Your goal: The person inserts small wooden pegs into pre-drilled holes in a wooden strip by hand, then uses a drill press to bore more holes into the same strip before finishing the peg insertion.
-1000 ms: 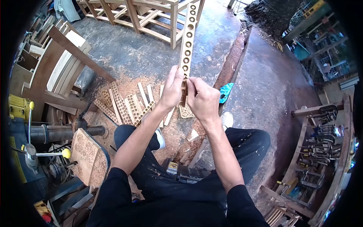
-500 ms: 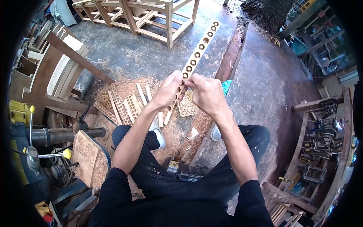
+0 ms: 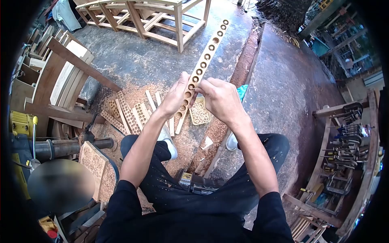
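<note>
A long pale wooden strip (image 3: 204, 60) with a row of round holes slants up and away from me. Dark-rimmed rings appear to sit in most of the far holes; those nearest me look like plain bored wood. My left hand (image 3: 174, 100) is closed around the strip's left side, thumb pointing up along it. Against its right edge, the bent fingers of my right hand (image 3: 222, 99) are pinched together, and whatever they hold is hidden. Just below that hand, a yellowish tub (image 3: 210, 120) of small pale wooden pieces stands on the floor.
More drilled strips (image 3: 129, 115) lie on sawdust to the left. A machine with a wood-topped table (image 3: 92, 166) stands at lower left, partly behind a blurred patch. Wooden frames (image 3: 178, 28) are ahead; a rack of clamps (image 3: 350, 139) is at right.
The strip has shifted slightly left and up. More of its near holes now show between my hands. My right fingers have moved slightly lower beside it.
</note>
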### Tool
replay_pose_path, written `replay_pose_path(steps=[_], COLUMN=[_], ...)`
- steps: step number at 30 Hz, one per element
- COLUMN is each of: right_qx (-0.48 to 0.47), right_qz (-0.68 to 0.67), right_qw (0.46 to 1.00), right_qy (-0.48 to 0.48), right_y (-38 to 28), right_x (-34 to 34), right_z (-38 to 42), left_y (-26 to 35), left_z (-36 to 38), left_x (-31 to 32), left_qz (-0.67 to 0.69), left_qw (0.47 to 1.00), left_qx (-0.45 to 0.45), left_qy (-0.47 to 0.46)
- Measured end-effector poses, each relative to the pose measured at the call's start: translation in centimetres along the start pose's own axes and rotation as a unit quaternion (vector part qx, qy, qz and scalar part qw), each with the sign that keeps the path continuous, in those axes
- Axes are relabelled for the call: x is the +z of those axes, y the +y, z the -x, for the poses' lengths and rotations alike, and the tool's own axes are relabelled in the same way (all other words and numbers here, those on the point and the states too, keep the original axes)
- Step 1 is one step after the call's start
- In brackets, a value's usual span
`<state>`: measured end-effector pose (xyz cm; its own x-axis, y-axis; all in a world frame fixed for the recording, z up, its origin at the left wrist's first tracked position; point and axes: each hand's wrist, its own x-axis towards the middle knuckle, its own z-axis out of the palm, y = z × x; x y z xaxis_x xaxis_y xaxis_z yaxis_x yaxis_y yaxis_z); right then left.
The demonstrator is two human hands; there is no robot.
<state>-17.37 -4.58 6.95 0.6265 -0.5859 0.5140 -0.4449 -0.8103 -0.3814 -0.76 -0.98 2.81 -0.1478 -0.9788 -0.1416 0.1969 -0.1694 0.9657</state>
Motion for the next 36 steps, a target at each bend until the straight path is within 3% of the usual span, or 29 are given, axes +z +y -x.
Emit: replay_pose_path(steps=[7, 11, 14, 19, 22, 24, 25, 26, 27, 29, 31, 34, 36], right_qx=[-0.050, -0.066, -0.036, 0.025, 0.203, 0.184, 0.174, 0.174, 0.182, 0.209, 0.230, 0.237, 0.281], right_qz=[0.023, 0.095, 0.079, -0.060, -0.129, -0.201, -0.166, -0.185, -0.208, -0.197, -0.176, -0.173, -0.186], right_qw=[0.998, 0.993, 0.994, 0.992, 0.965, 0.950, 0.958, 0.949, 0.937, 0.927, 0.931, 0.930, 0.918], right_qy=[-0.027, 0.030, 0.059, 0.108, 0.107, 0.150, 0.155, 0.188, 0.215, 0.242, 0.221, 0.221, 0.207], right_y=[0.3, -0.6, -0.4, -0.7, -2.4, -2.7, -2.9, -2.2, -1.4, -2.2, -2.9, -3.0, -3.3], right_x=[0.6, 2.3, 3.6, 3.2, 2.1, 2.8, 2.7, 4.3, 5.9, 6.8, 6.9, 7.6, 7.6], right_z=[0.2, 1.4, 2.3, 1.8, 0.9, 0.2, -0.2, 0.1, 0.3, 0.3, 1.1, 1.6, 2.2], left_y=[-0.6, -1.1, -1.6, -1.2, -1.7, -3.3, -5.3, -3.3, -3.7, -4.0, -4.6, -4.8, -5.2], left_z=[0.1, -0.2, -0.2, 0.0, -0.8, -1.0, -1.7, -1.4, -1.5, -2.2, -2.1, -1.0, -0.9], left_x=[0.1, 0.7, 1.6, 1.7, 1.3, 0.8, -0.3, 1.5, 1.6, 1.8, 1.8, 2.4, 2.2], left_qz=[0.028, 0.061, 0.167, 0.122, 0.078, 0.122, 0.132, 0.215, 0.148, 0.236, 0.128, 0.065, -0.017], left_qw=[1.000, 0.996, 0.983, 0.987, 0.988, 0.984, 0.983, 0.967, 0.975, 0.955, 0.966, 0.972, 0.971], left_qx=[0.004, 0.026, 0.013, 0.024, 0.072, 0.064, 0.114, 0.097, 0.100, 0.113, 0.132, 0.104, 0.134], left_qy=[0.012, 0.061, 0.079, 0.099, 0.113, 0.111, 0.059, 0.093, 0.136, 0.140, 0.184, 0.199, 0.196])
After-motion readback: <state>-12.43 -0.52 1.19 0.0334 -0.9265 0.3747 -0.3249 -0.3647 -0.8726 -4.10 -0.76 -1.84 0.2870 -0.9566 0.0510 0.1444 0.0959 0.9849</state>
